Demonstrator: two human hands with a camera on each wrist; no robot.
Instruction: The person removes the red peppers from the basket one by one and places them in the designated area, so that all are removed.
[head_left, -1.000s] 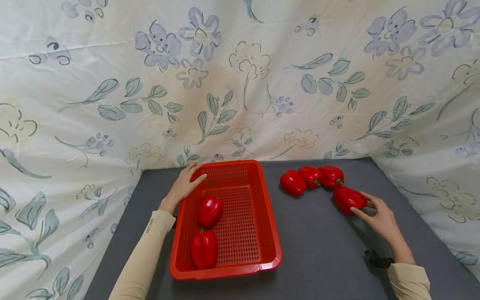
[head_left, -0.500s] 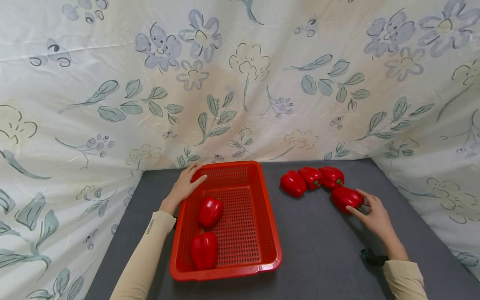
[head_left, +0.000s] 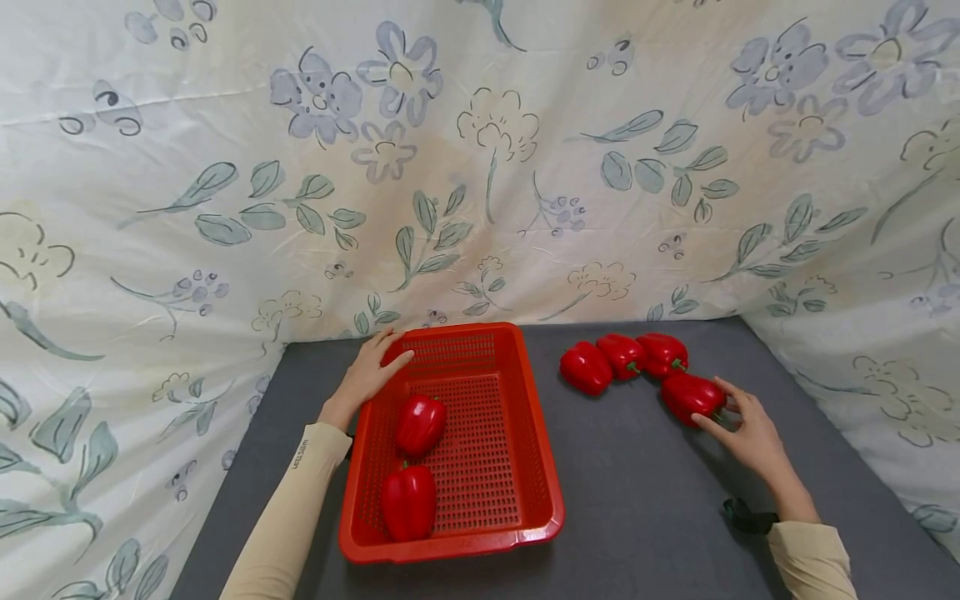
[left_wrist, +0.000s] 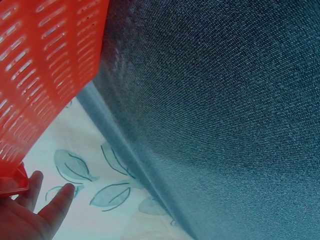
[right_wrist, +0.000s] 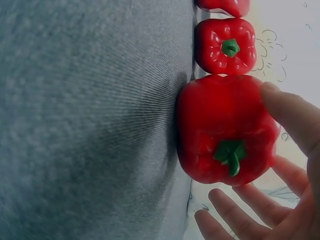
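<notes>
My right hand (head_left: 750,429) holds a red bell pepper (head_left: 688,397) between thumb and fingers at the right of the table. In the right wrist view the thumb tip lies on that bell pepper (right_wrist: 225,125), its green stem facing the camera. The other fingers (right_wrist: 240,215) spread beside it. My left hand (head_left: 367,371) rests on the far left corner of a red perforated basket (head_left: 551,500), thumb toward the inside. The left wrist view shows its straight fingers (left_wrist: 55,205) by the rim. Two red bell peppers (head_left: 408,502) lie in the basket's left half.
Three more red bell peppers (head_left: 620,355) lie in a row at the back of the grey tabletop (head_left: 630,517), right of the basket. The held pepper is close in front of the rightmost one. A floral cloth (head_left: 495,167) hangs behind and along both sides.
My right hand and its bell pepper have shifted slightly left and back, toward the row of peppers, and its stem now shows. The left hand and basket have stayed in place.
</notes>
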